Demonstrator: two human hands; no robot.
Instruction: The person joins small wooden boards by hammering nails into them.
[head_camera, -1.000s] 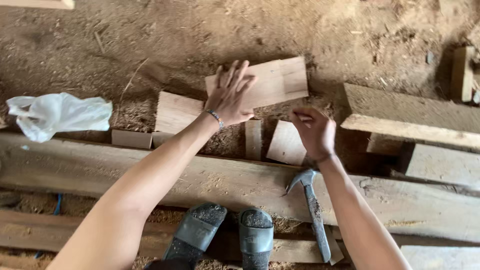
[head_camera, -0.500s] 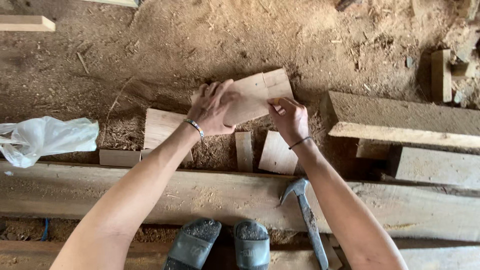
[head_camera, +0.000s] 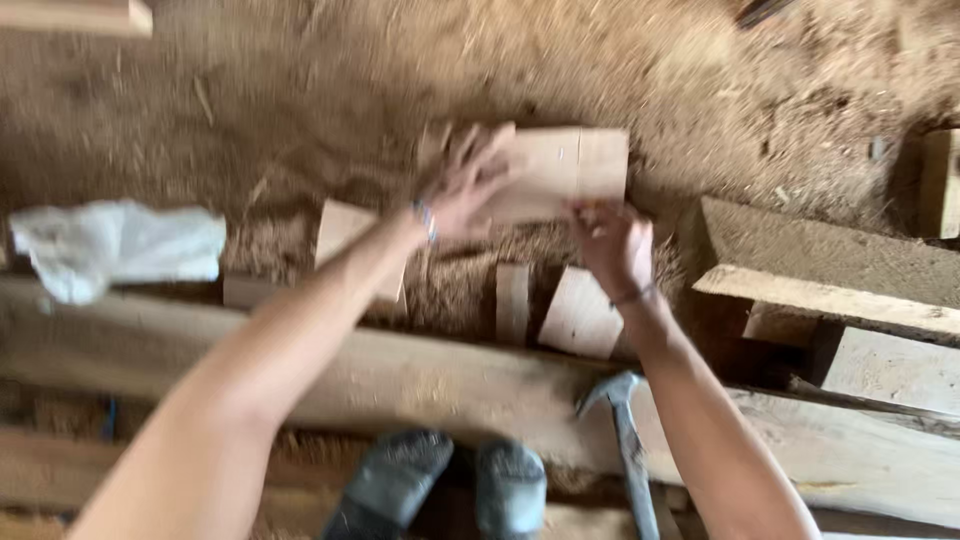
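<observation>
Both hands (head_camera: 540, 215) motion-blurred, grip on board (head_camera: 570, 165) unclear; hammer (head_camera: 628, 440) handle cut off at btm edge.

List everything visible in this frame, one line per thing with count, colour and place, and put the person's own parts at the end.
flat wood board: one, pale tan, on the sawdust at upper centre, under both hands
small wood offcuts: at least three, pale, just below the board
long plank: one, weathered brown, across the lower middle
thick timbers: two or three, grey-brown, stacked at right
claw hammer: one, grey metal, lying on the long plank at lower centre-right
plastic bag: one, white, crumpled, at left
sawdust ground: brown, fills the upper half
shoes: two, dark grey, bottom centre
left hand: on the board's left part, blurred
right hand: at the board's lower edge
</observation>
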